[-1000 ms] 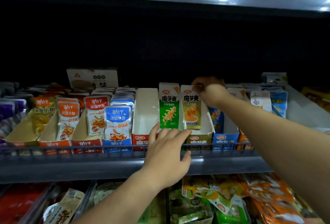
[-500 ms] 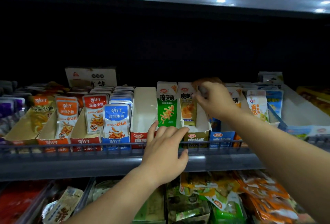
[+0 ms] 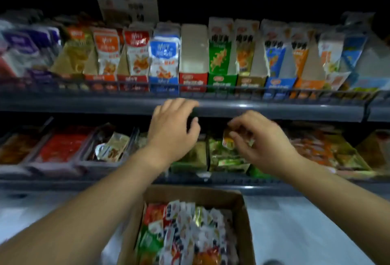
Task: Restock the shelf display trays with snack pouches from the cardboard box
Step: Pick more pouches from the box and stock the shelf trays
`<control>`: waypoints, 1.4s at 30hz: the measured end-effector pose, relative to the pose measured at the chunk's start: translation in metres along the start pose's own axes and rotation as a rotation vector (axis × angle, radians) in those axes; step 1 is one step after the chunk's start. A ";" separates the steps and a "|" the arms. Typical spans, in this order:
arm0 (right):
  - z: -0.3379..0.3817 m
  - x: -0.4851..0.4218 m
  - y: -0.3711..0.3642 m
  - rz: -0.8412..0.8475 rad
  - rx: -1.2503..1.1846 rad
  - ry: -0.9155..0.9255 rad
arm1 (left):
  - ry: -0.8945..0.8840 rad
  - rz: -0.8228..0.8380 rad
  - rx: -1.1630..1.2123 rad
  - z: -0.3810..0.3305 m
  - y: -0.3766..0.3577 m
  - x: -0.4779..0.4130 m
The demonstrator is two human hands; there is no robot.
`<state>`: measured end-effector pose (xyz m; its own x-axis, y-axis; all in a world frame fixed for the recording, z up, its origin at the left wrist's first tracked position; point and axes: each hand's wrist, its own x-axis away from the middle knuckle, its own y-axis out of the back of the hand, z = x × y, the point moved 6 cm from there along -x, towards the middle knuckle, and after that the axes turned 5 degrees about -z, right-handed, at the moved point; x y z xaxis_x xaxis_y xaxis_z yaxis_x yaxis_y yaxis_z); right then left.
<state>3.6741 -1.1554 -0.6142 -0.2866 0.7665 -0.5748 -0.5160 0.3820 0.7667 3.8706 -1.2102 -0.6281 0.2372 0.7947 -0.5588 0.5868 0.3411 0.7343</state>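
The cardboard box (image 3: 245, 218) stands below me, full of mixed snack pouches (image 3: 185, 228). On the upper shelf a row of display trays holds upright pouches; the white tray with a red front (image 3: 193, 53) shows no pouches, and the green tray (image 3: 220, 80) beside it is stocked. My left hand (image 3: 173, 131) hovers in front of the upper shelf's edge, fingers loosely curled, holding nothing. My right hand (image 3: 261, 142) is level with the lower shelf, its fingertips pinching a small orange pouch (image 3: 228, 139). The frame is blurred.
The grey rail of the upper shelf (image 3: 274, 108) runs just above both hands. The lower shelf carries bins of red (image 3: 63, 146), green (image 3: 228, 159) and orange (image 3: 320, 148) packets. A pale floor (image 3: 306, 222) lies around the box.
My view has tipped down, bringing the lower shelf and the box into sight. My right hand has left the trays on the upper shelf and come down. My left hand has dropped off the shelf rail.
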 end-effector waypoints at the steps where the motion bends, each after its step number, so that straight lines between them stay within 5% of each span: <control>1: 0.005 0.018 -0.022 0.092 -0.019 -0.010 | 0.069 0.001 0.018 0.019 -0.002 0.021; 5: -0.001 0.098 -0.125 0.510 -0.066 -0.207 | 0.376 0.148 0.037 0.104 -0.030 0.115; 11: -0.014 0.196 -0.238 0.783 -0.142 -0.567 | 0.733 0.450 -0.074 0.196 -0.073 0.232; 17: -0.003 0.228 -0.299 0.771 -0.215 -0.733 | 0.813 0.608 0.157 0.203 -0.109 0.279; 28: -0.014 0.219 -0.334 0.599 -0.310 -1.140 | 0.871 0.554 0.240 0.206 -0.119 0.291; 33: -0.011 0.175 -0.286 0.328 -0.395 -0.934 | 0.852 0.505 0.253 0.207 -0.115 0.284; 37: 0.020 0.120 -0.256 0.306 -0.566 -0.705 | 0.648 0.377 0.275 0.186 -0.101 0.247; 42: 0.058 0.091 -0.265 0.347 -0.832 -0.716 | 0.886 0.463 0.599 0.179 -0.098 0.233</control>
<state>3.8317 -1.1571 -0.8528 -0.1312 0.9830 0.1288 -0.9484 -0.1623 0.2723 4.0074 -1.1487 -0.8988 0.0400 0.9346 0.3535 0.9138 -0.1773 0.3655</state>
